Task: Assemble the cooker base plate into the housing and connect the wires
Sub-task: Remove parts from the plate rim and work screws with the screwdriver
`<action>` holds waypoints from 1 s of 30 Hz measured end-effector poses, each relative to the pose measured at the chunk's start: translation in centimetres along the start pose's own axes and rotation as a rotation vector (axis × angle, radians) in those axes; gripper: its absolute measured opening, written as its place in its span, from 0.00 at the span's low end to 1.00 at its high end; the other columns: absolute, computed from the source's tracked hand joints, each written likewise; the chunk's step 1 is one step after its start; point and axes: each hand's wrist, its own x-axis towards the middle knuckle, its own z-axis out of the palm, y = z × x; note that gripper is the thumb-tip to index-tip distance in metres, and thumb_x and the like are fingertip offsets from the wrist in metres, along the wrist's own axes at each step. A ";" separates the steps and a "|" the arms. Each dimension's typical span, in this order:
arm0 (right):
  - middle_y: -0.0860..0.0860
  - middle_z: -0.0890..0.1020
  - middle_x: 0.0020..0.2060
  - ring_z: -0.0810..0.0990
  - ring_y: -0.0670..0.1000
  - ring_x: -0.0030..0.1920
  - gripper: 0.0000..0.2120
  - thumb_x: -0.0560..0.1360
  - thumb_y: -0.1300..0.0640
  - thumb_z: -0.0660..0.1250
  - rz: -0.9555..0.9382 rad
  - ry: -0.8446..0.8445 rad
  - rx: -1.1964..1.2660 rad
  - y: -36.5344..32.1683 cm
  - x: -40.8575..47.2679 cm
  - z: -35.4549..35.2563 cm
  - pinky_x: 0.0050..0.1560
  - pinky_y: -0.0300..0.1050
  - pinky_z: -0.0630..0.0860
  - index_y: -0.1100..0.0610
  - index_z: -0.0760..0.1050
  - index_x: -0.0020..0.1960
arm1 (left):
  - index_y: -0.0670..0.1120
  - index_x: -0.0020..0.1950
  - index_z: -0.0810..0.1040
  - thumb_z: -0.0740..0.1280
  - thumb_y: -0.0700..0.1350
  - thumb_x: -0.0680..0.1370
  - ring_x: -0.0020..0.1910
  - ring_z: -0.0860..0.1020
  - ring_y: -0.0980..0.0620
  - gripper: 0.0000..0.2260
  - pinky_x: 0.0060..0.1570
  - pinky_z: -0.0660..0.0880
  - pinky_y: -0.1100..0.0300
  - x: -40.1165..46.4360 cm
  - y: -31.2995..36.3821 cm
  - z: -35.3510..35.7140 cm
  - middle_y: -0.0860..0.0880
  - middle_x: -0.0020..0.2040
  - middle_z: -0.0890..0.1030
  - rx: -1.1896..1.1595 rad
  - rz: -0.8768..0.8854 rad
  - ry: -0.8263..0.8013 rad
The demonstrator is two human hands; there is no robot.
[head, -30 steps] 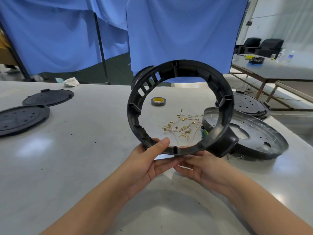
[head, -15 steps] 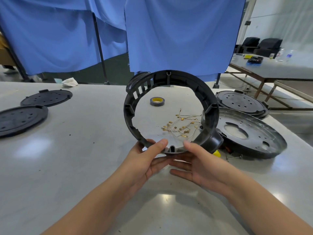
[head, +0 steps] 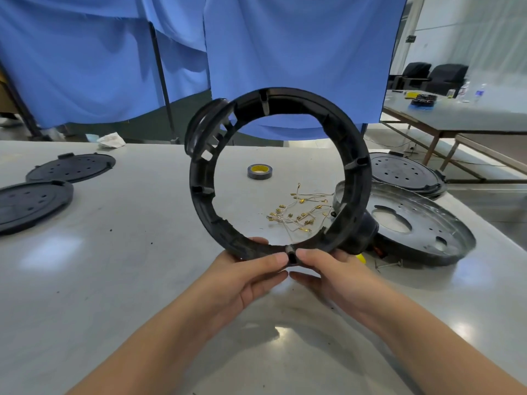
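Above the table [head: 114, 280] — both hands (left [head: 245, 277], right [head: 336, 277]) grip housing ring [head: 199, 192] upright.

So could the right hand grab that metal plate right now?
Probably not at once: the right hand grips the ring with the left hand. The plate lies uncovered beside it.

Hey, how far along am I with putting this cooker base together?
Early stage. Nothing is joined yet. In hand: both hands, left and right, hold the black ring housing upright by its lower rim. Left to do: the metal base plate lies apart on the table, and the wires lie loose, unconnected.
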 end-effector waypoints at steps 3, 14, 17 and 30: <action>0.54 0.84 0.54 0.81 0.52 0.58 0.14 0.75 0.59 0.67 0.000 -0.011 0.017 0.0 0.1 0.0 0.61 0.51 0.76 0.63 0.77 0.58 | 0.38 0.56 0.74 0.78 0.35 0.63 0.54 0.83 0.45 0.24 0.46 0.80 0.61 0.0 0.1 0.0 0.38 0.54 0.83 0.024 0.014 0.020; 0.55 0.84 0.40 0.83 0.53 0.40 0.14 0.74 0.51 0.68 0.044 -0.023 0.024 0.5 0.8 0.5 0.39 0.48 0.80 0.62 0.78 0.50 | 0.39 0.58 0.71 0.77 0.38 0.60 0.51 0.84 0.42 0.29 0.42 0.81 0.60 -0.2 0.3 0.2 0.38 0.52 0.84 0.007 -0.017 0.103; 0.56 0.83 0.37 0.82 0.53 0.36 0.13 0.76 0.51 0.66 0.099 -0.066 0.037 0.4 0.7 0.5 0.35 0.46 0.80 0.63 0.79 0.48 | 0.42 0.54 0.71 0.76 0.37 0.60 0.50 0.84 0.43 0.25 0.43 0.82 0.58 0.0 0.1 0.3 0.37 0.52 0.84 -0.064 -0.074 0.088; 0.54 0.86 0.43 0.84 0.49 0.35 0.33 0.62 0.33 0.69 0.334 -0.322 -0.550 -3.2 -0.7 -2.3 0.30 0.36 0.76 0.60 0.77 0.52 | 0.33 0.55 0.78 0.74 0.35 0.62 0.48 0.85 0.43 0.21 0.40 0.82 0.59 0.5 0.4 -0.2 0.33 0.54 0.82 -0.183 -0.190 0.088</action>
